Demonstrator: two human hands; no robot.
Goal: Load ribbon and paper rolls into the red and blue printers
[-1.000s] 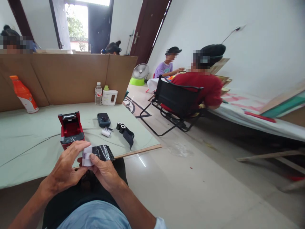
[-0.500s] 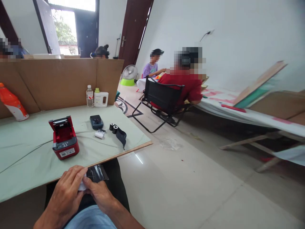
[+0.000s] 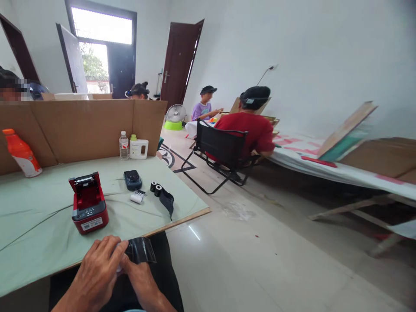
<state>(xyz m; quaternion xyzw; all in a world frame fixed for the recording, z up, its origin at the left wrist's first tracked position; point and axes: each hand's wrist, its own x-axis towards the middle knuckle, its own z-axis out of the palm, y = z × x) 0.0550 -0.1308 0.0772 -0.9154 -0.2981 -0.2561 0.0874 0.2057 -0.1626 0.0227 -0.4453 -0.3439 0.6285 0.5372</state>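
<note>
My left hand (image 3: 102, 266) and my right hand (image 3: 138, 273) meet above my lap at the table's near edge, fingers closed around a small white paper roll (image 3: 118, 268), mostly hidden by them. A strip of shiny see-through plastic wrapper (image 3: 142, 250) sticks out to the right of my fingers. Just beyond my left hand, on the table, stands a red receipt printer (image 3: 89, 203) with its lid raised. Further right lie a small dark-blue device (image 3: 132, 180), a white roll with a printed end (image 3: 138, 196) and two black rolls (image 3: 156, 188) with a loose black strip (image 3: 167, 203).
A cardboard screen (image 3: 91, 130) borders the table's (image 3: 39, 234) far side. Before it stand an orange bottle (image 3: 22, 154), a clear water bottle (image 3: 123, 146) and a white jug (image 3: 139, 148). A person in red (image 3: 245, 125) sits in a black folding chair (image 3: 221, 145) to the right.
The view has tilted up a little, so the table things sit lower in the picture. Both hands still grip the roll; less of its white shows between my fingers.
</note>
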